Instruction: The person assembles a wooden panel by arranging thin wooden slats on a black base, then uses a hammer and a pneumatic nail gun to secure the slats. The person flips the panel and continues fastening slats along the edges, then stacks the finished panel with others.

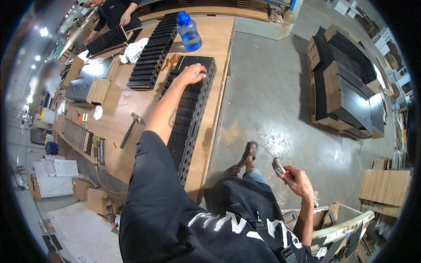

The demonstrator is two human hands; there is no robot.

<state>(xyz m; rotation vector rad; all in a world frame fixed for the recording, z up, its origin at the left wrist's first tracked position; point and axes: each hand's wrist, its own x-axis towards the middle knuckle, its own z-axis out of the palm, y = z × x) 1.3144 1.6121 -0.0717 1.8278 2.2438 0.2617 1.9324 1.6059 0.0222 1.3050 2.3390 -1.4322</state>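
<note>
On the workbench, my left hand [193,74] lies over the far end of a long black slotted wooden piece [180,127], its fingers loosely bent and apart on the top surface. The underside of that hand is hidden. Away from the bench, over the floor at my right side, my right hand [299,180] is closed on a small greyish-beige rounded object [278,167], whose kind I cannot make out. A second black slotted piece [151,57] lies parallel, to the left of the first. Between their far ends are a few orange-brown bits [171,60].
A blue water bottle [189,33] stands at the bench's far end. A hammer [130,130], stacked dark boards [90,83] and a white cloth [133,51] lie farther left. One person [115,15] works across the bench. A pallet of black panels [346,83] sits on the right floor.
</note>
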